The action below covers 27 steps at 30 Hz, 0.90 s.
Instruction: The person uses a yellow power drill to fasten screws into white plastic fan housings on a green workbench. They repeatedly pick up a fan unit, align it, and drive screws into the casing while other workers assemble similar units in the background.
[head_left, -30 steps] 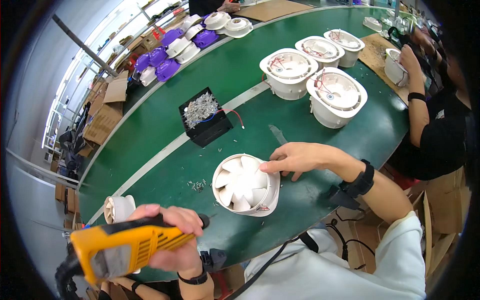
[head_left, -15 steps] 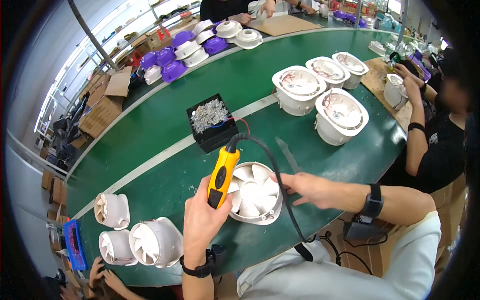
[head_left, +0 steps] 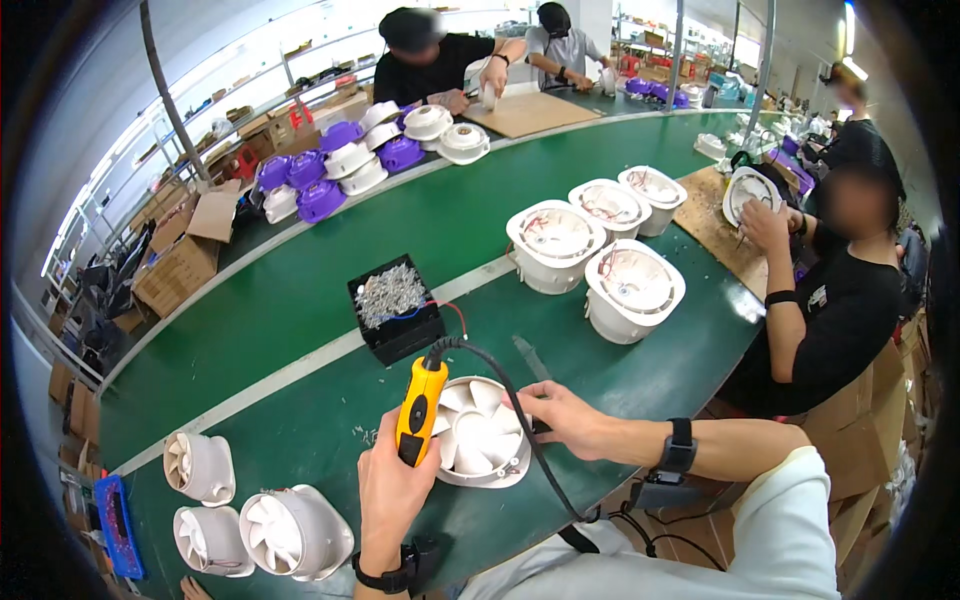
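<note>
My left hand [head_left: 396, 485] is closed around a yellow-and-black corded power screwdriver [head_left: 421, 408]. Its black cord leaves the top, then curves down past my right hand; the bit end is hidden. On the green table in front of me lies a round white fan housing [head_left: 512, 474] with its white fan blades [head_left: 474, 430] facing up. My right hand [head_left: 565, 418] is at the housing's right rim, thumb and fingers drawn together on the edge, partly crossed by the cord. Just beyond the fan stands a black box [head_left: 405, 338] heaped with small silvery screws [head_left: 391, 296].
Three white fan units [head_left: 297, 532] stand at the near left, by a blue tray [head_left: 119, 527]. Several white housings with wires [head_left: 634, 290] sit at right, near a co-worker [head_left: 835, 300] holding another. Purple and white covers [head_left: 322, 201] pile along the far edge, beside another co-worker [head_left: 432, 75].
The view has tilted up, showing more of the co-workers. My right hand's spread fingers have drawn in onto the fan housing's rim. The screwdriver stays in my left hand.
</note>
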Each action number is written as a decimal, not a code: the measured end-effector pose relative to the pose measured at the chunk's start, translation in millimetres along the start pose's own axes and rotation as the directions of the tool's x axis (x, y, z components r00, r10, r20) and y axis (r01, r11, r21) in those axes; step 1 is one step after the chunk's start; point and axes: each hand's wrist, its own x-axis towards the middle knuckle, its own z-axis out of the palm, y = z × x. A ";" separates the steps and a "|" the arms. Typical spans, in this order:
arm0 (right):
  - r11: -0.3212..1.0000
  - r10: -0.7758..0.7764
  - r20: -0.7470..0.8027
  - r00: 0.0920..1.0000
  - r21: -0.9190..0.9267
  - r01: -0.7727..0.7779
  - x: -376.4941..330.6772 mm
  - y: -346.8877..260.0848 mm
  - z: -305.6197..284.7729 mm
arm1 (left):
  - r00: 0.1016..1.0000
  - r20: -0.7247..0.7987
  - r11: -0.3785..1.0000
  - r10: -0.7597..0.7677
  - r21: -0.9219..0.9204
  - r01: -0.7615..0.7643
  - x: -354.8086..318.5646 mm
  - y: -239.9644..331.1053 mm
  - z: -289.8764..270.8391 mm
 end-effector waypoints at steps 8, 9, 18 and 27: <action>0.915 -0.195 0.112 0.974 -0.337 0.222 18.8 -1.8 -25.9 | 1.000 -0.025 0.999 -0.003 -0.036 0.002 -2.4 10.3 4.2; 0.898 -0.256 0.109 0.960 -0.339 0.279 27.2 1.6 -27.0 | 0.998 -0.055 0.999 0.023 -0.042 -0.026 -3.7 6.8 5.5; 0.816 -0.490 -0.034 0.871 -0.371 0.444 11.5 -18.4 -27.8 | 0.997 -0.075 0.973 -0.004 -0.232 -0.014 -11.7 19.5 5.0; -0.574 -0.731 0.642 0.232 -0.762 0.301 -19.6 -27.8 -53.5 | 0.880 -0.464 0.785 0.104 -0.504 -0.359 -24.0 -3.4 3.4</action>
